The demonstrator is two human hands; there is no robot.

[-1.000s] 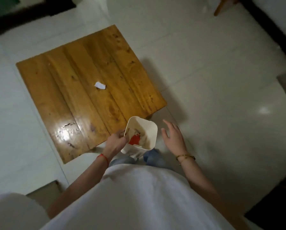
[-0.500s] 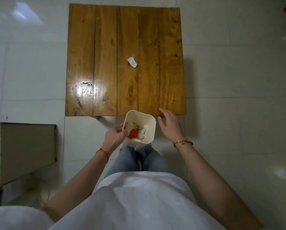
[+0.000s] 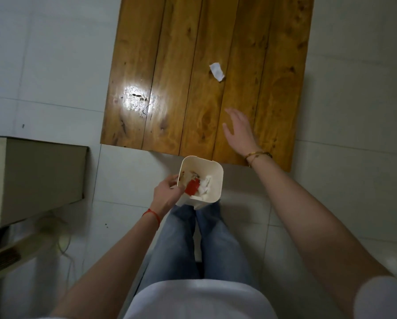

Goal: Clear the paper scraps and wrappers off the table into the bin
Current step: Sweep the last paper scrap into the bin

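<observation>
One white paper scrap (image 3: 216, 71) lies on the wooden table (image 3: 169, 88), right of its middle. My right hand (image 3: 238, 130) hovers over the table's near part with fingers spread and nothing in it, a short way below the scrap. My left hand (image 3: 167, 194) grips the left rim of a small white bin (image 3: 212, 178), held just off the table's near edge above my knees. Inside the bin are a red wrapper (image 3: 192, 187) and white crumpled paper.
A beige box-like unit (image 3: 36, 176) stands on the floor at the left, with cables beneath it. White floor tiles (image 3: 354, 134) surround the table. A bright light glare sits on the table's left planks.
My right hand has left the bin's side and reached forward over the table toward the scrap. The view has drawn closer to the table; the bin stays in my left hand.
</observation>
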